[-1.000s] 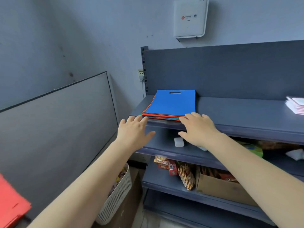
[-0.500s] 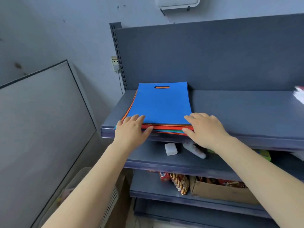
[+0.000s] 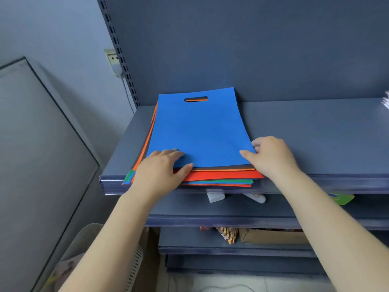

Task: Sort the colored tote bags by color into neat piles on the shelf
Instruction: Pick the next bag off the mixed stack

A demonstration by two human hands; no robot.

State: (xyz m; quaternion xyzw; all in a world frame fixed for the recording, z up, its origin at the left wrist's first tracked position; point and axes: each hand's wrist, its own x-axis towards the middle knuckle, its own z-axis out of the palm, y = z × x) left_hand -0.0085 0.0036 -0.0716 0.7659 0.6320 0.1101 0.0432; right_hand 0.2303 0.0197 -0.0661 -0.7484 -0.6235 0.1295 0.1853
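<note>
Head view: my left hand (image 3: 162, 171) rests flat, fingers straight and relaxed, on the near left corner of the blue tote bag (image 3: 200, 129) topping a mixed stack of tote bags (image 3: 221, 178) at the front of the dark blue shelf (image 3: 315, 131). My right hand (image 3: 271, 157) has its grip pinched on the blue bag's near right corner, thumb on top and fingers curled at the edge. Orange, red and green layers fan out beneath, overhanging the shelf lip.
</note>
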